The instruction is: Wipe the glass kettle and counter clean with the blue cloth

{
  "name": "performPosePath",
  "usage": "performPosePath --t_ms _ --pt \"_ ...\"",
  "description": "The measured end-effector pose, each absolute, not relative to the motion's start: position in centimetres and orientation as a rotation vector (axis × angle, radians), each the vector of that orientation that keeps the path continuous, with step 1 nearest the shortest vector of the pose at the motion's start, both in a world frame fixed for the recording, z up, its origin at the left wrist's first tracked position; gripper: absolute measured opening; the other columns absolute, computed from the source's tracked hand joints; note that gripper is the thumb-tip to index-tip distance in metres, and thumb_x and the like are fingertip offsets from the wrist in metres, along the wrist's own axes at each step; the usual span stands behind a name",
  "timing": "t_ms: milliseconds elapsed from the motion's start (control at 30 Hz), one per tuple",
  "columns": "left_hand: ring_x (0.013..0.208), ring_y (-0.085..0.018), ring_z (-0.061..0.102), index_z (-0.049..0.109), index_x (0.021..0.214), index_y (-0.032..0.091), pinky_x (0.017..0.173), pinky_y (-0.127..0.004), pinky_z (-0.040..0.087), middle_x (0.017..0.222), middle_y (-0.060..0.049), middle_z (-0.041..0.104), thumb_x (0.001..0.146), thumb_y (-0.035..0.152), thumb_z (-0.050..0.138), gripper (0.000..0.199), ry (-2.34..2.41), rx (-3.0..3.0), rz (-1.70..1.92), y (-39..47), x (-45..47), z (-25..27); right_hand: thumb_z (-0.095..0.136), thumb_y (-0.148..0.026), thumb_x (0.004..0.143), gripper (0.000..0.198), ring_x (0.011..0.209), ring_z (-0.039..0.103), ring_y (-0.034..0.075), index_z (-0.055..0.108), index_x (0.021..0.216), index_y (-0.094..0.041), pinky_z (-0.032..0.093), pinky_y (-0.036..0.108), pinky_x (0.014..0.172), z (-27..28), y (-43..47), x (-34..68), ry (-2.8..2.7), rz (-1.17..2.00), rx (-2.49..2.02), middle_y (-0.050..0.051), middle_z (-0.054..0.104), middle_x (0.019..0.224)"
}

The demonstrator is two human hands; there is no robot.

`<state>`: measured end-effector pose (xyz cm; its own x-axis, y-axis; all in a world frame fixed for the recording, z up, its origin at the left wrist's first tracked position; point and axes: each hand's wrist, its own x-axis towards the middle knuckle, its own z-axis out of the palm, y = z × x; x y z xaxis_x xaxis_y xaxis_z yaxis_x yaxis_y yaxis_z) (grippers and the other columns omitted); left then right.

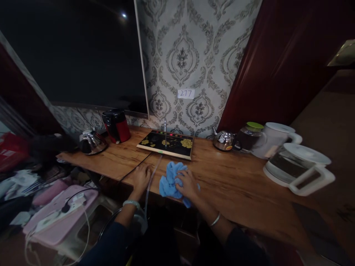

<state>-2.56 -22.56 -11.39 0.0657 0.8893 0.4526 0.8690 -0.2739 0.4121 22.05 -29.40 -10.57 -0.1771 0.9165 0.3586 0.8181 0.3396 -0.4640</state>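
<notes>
The right hand [188,183] presses down on a crumpled light-blue cloth [170,181] near the front edge of the brown wooden table [235,177]; its fingers [179,182] curl over the cloth's right part, gripping the fabric. The left hand [141,176] lies flat on the table just left of the cloth, fingers spread, holding nothing. A black flower-patterned tea tray [166,144] sits behind the cloth.

Dark navy sleeves; pale green bangle left wrist, silver bracelet right.
</notes>
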Motion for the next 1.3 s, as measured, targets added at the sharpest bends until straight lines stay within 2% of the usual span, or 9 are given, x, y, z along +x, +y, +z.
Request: performPosePath --t_ms 133,233,300,367,467,567,800,1100,1300 --pt "0.104 -0.028 0.061 0.067 0.11 0.013 0.095 -0.04 0.044 0.11 -0.012 0.071 0.089 0.024 0.039 0.037 1.903 2.32 0.966 -22.4 -2.4 -11.8 0.06 -0.027 0.08 0.034 0.127 0.042 0.028 0.071 0.112 -0.026 0.036 0.044 0.107 -8.0 -27.2 19.6 -2.036 0.245 -1.475 0.005 0.058 0.134" --pt "0.103 -0.028 0.06 0.068 0.11 0.012 0.094 -0.041 0.044 0.109 -0.013 0.071 0.09 0.026 0.038 0.038 1.891 2.35 0.948 -22.2 -2.6 -11.9 0.065 -0.045 0.078 0.067 0.143 0.022 0.037 0.049 0.142 -0.03 0.029 0.057 0.109 -6.8 -25.2 17.2 -2.131 0.332 -1.629 0.006 0.037 0.156" --pt "0.102 -0.029 0.06 0.069 0.108 0.013 0.092 -0.041 0.044 0.107 -0.013 0.071 0.09 0.027 0.037 0.039 1.891 2.358 0.95 -22.0 -2.9 -12.0 0.066 -0.056 0.077 0.078 0.145 0.016 0.041 0.041 0.147 -0.032 0.024 0.062 0.109 -7.0 -24.3 15.8 -2.187 0.414 -1.719 0.008 0.027 0.161" --pt "0.102 -0.028 0.06 0.069 0.107 0.015 0.091 -0.04 0.044 0.106 -0.012 0.072 0.09 0.029 0.037 0.039 1.869 2.376 0.956 -21.8 -3.2 -12.1 0.064 -0.058 0.078 0.072 0.144 0.018 0.042 0.046 0.143 -0.033 0.022 0.063 0.109 -7.7 -24.0 15.0 -2.185 0.415 -1.77 0.007 0.026 0.161" --pt "0.103 -0.028 0.061 0.07 0.105 0.016 0.093 -0.041 0.044 0.106 -0.011 0.072 0.09 0.032 0.038 0.039 1.832 2.398 0.975 -21.3 -3.3 -12.4 0.059 -0.051 0.084 0.049 0.14 0.026 0.037 0.06 0.13 -0.033 0.028 0.057 0.107 -8.6 -24.6 15.2 -2.167 0.34 -1.756 0.003 0.036 0.156" --pt "0.104 -0.028 0.061 0.071 0.099 0.016 0.095 -0.041 0.044 0.108 -0.012 0.071 0.089 0.035 0.038 0.04 1.825 2.388 1.007 -21.0 -3.4 -12.6 0.056 -0.044 0.087 0.039 0.135 0.033 0.033 0.064 0.124 -0.034 0.032 0.052 0.104 -9.1 -26.2 16.8 -2.182 0.298 -1.683 0.001 0.044 0.151" --pt "0.107 -0.028 0.06 0.071 0.097 0.016 0.094 -0.041 0.044 0.112 -0.011 0.07 0.088 0.039 0.038 0.041 1.815 2.352 1.004 -20.6 -3.5 -12.6 0.06 -0.038 0.085 0.04 0.14 0.028 0.032 0.064 0.124 -0.035 0.027 0.05 0.109 -10.7 -30.0 24.6 -2.079 0.251 -1.765 0.001 0.042 0.152" --pt "0.109 -0.03 0.061 0.071 0.096 0.015 0.096 -0.044 0.044 0.11 -0.013 0.071 0.087 0.044 0.035 0.047 1.795 2.409 0.918 -20.0 -3.6 -12.2 0.053 -0.033 0.089 0.038 0.137 0.036 0.029 0.066 0.125 -0.032 0.032 0.046 0.11 -11.2 -31.0 41.4 -1.596 -0.007 -2.311 0.003 0.044 0.15" --pt "0.111 -0.031 0.062 0.07 0.095 0.016 0.099 -0.045 0.045 0.112 -0.013 0.071 0.087 0.049 0.033 0.05 1.792 2.366 1.002 -19.9 -3.5 -12.4 0.048 -0.045 0.093 0.045 0.142 0.031 0.031 0.057 0.135 -0.033 0.027 0.047 0.113 -11.4 -29.6 47.5 -1.403 -0.052 -2.536 0.003 0.032 0.158"
